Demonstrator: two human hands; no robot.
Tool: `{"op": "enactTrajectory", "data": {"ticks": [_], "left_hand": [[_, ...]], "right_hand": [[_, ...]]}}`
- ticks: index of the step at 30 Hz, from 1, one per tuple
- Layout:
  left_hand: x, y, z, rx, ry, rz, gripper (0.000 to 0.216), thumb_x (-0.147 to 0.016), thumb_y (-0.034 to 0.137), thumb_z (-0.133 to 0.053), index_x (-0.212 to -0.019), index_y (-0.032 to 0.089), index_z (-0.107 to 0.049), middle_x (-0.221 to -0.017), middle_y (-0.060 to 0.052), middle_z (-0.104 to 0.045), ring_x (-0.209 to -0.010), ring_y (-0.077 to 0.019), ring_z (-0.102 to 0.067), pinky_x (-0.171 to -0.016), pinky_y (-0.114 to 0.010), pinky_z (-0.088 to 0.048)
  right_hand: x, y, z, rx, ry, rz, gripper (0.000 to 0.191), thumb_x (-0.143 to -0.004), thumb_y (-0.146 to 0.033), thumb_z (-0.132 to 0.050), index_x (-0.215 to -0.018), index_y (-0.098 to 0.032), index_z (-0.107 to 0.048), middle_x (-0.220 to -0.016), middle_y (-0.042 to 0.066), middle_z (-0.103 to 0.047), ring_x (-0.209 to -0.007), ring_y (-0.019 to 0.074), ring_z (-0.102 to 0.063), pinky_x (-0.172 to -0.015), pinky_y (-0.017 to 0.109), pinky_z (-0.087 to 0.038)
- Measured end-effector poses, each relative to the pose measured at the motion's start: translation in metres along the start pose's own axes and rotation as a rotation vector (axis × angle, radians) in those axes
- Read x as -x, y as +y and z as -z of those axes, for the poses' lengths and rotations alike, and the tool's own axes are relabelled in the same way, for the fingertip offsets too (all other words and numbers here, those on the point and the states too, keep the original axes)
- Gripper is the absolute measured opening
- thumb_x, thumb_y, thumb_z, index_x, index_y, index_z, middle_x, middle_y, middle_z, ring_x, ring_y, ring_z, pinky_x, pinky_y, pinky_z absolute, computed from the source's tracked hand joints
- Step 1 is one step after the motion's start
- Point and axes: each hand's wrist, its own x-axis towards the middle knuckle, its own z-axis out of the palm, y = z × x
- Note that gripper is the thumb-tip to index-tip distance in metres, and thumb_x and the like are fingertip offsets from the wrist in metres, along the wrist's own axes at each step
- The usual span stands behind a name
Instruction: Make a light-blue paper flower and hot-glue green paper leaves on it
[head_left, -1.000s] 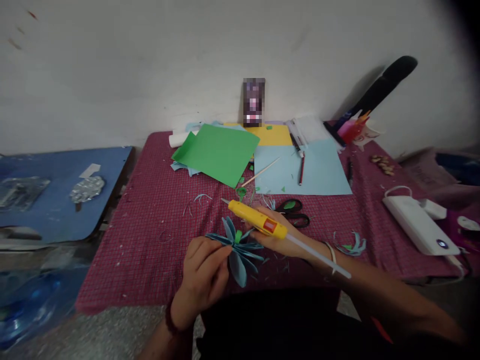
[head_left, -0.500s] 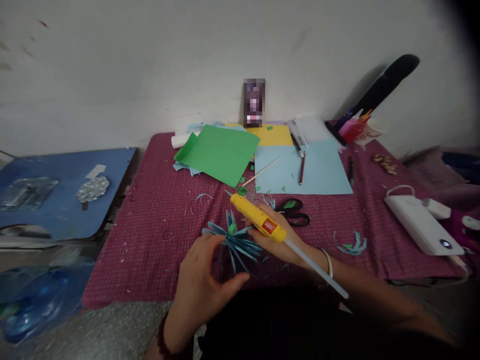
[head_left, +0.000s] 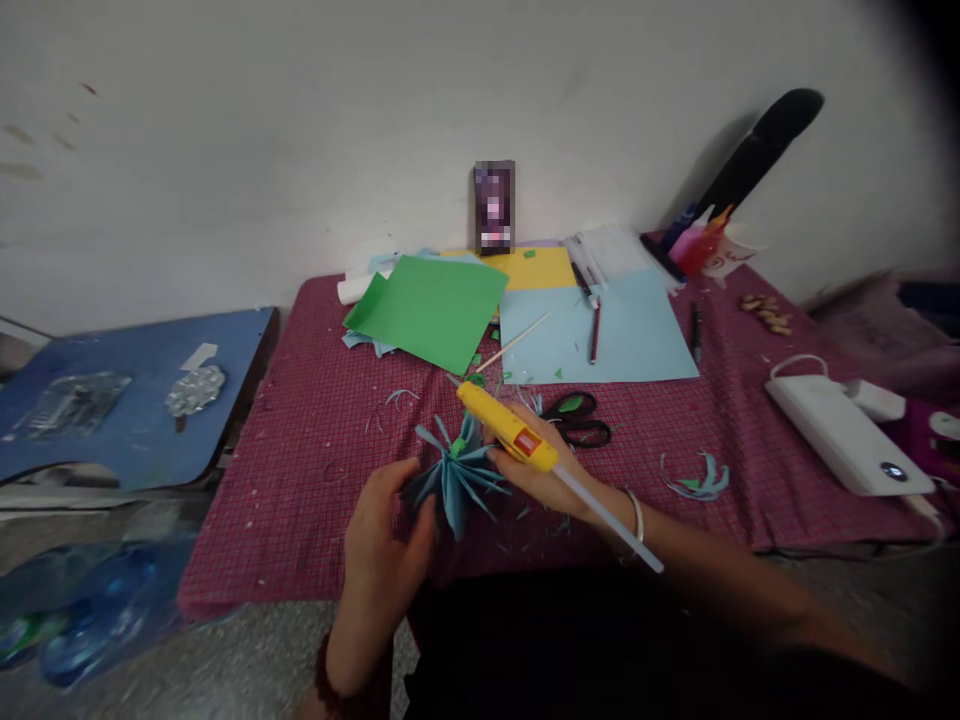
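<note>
A blue folded-paper flower (head_left: 452, 490) with fanned petals and a bit of green at its centre is in front of me, low over the table edge. My left hand (head_left: 382, 540) has its thumb and fingers around the petals on the flower's left side. In my right hand (head_left: 544, 485) is a yellow hot glue gun (head_left: 506, 425), its nozzle pointing up and left and a long clear glue stick (head_left: 615, 525) sticking out of the back. The right fingertips, partly hidden under the gun, meet the flower's right petals.
Black-handled scissors (head_left: 581, 420) lie just beyond my right hand. Green paper (head_left: 431, 305), a light blue sheet (head_left: 637, 335), pencils and a thin stick (head_left: 514, 342) are farther back. Blue scraps (head_left: 705, 480) and a white power bank (head_left: 832, 425) sit to the right. A phone (head_left: 494, 205) leans on the wall.
My left hand has shifted left and its thumb and fingers have come together on the left petals. The flower has turned and spread. The glue gun remains in my right hand.
</note>
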Motion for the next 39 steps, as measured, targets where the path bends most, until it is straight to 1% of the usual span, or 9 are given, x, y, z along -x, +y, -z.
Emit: {"op": "enactTrajectory", "data": {"ticks": [6,9,11,13,15,17,23,28,39], "left_hand": [[0.003,-0.006,-0.007,-0.030,0.053,0.029,0.034,-0.086,0.019,-0.061,-0.119,0.021,-0.055,-0.105,-0.007,-0.066,-0.096,-0.0214,-0.065,-0.085,-0.040,-0.056],[0.006,0.001,-0.002,0.002,0.098,-0.051,0.040,-0.086,0.013,-0.058,-0.124,0.023,-0.053,-0.115,-0.009,-0.062,-0.107,-0.0228,-0.061,-0.093,-0.044,-0.052],[0.009,0.011,0.002,0.005,0.104,-0.167,0.042,-0.086,0.013,-0.057,-0.126,0.024,-0.054,-0.127,-0.010,-0.055,-0.120,-0.0256,-0.052,-0.105,-0.051,-0.043],[0.012,0.021,0.005,-0.043,0.061,-0.285,0.039,-0.086,0.019,-0.059,-0.125,0.026,-0.058,-0.137,-0.010,-0.047,-0.132,-0.0291,-0.041,-0.114,-0.057,-0.028],[0.012,0.028,0.003,-0.119,0.001,-0.373,0.036,-0.087,0.028,-0.062,-0.122,0.027,-0.062,-0.141,-0.009,-0.042,-0.138,-0.0317,-0.030,-0.118,-0.059,-0.017],[0.012,0.032,-0.001,-0.166,-0.055,-0.414,0.035,-0.086,0.031,-0.065,-0.121,0.028,-0.065,-0.140,-0.010,-0.041,-0.140,-0.0323,-0.025,-0.119,-0.059,-0.013],[0.009,0.027,-0.002,-0.156,-0.092,-0.442,0.030,-0.085,0.026,-0.066,-0.115,0.025,-0.067,-0.135,-0.010,-0.046,-0.138,-0.0303,-0.029,-0.119,-0.057,-0.015],[0.012,0.022,-0.001,-0.118,-0.054,-0.417,0.030,-0.085,0.021,-0.066,-0.115,0.023,-0.067,-0.135,-0.011,-0.046,-0.136,-0.0295,-0.032,-0.119,-0.056,-0.018],[0.020,0.017,-0.010,-0.143,-0.024,-0.393,0.041,-0.082,0.019,-0.069,-0.121,0.031,-0.062,-0.132,-0.007,-0.050,-0.131,-0.0280,-0.040,-0.116,-0.058,-0.027]], "right_hand": [[0.000,0.003,-0.001,0.021,0.012,-0.016,0.012,-0.074,-0.020,-0.058,-0.078,-0.023,-0.047,-0.074,-0.002,-0.055,-0.066,0.0147,-0.053,-0.061,0.028,-0.044],[0.003,0.002,-0.002,0.055,0.029,-0.012,0.012,-0.074,-0.019,-0.057,-0.076,-0.023,-0.046,-0.073,-0.002,-0.054,-0.065,0.0150,-0.052,-0.061,0.029,-0.043],[0.006,0.002,-0.003,0.068,0.038,-0.005,0.012,-0.074,-0.019,-0.057,-0.077,-0.023,-0.046,-0.072,-0.002,-0.053,-0.064,0.0148,-0.051,-0.060,0.028,-0.042],[0.008,0.002,-0.004,0.058,0.027,0.003,0.012,-0.075,-0.019,-0.058,-0.078,-0.024,-0.047,-0.071,-0.003,-0.052,-0.062,0.0142,-0.049,-0.058,0.027,-0.041],[0.009,0.004,-0.006,0.027,0.014,0.003,0.013,-0.075,-0.020,-0.059,-0.080,-0.024,-0.047,-0.071,-0.003,-0.052,-0.061,0.0139,-0.048,-0.057,0.026,-0.041],[0.008,0.005,-0.008,0.003,0.009,-0.002,0.013,-0.075,-0.020,-0.058,-0.081,-0.024,-0.047,-0.071,-0.003,-0.052,-0.062,0.0139,-0.049,-0.058,0.026,-0.041],[0.004,0.000,-0.006,0.009,0.013,0.002,0.013,-0.073,-0.017,-0.056,-0.080,-0.023,-0.046,-0.070,-0.004,-0.050,-0.063,0.0138,-0.049,-0.058,0.026,-0.041],[0.003,0.001,-0.003,0.000,0.019,-0.051,0.012,-0.073,-0.018,-0.055,-0.079,-0.023,-0.046,-0.071,-0.004,-0.051,-0.063,0.0134,-0.049,-0.059,0.026,-0.042],[-0.001,0.000,0.001,0.001,0.036,-0.079,0.011,-0.073,-0.020,-0.057,-0.080,-0.022,-0.050,-0.075,-0.001,-0.057,-0.066,0.0154,-0.054,-0.061,0.029,-0.047]]}}
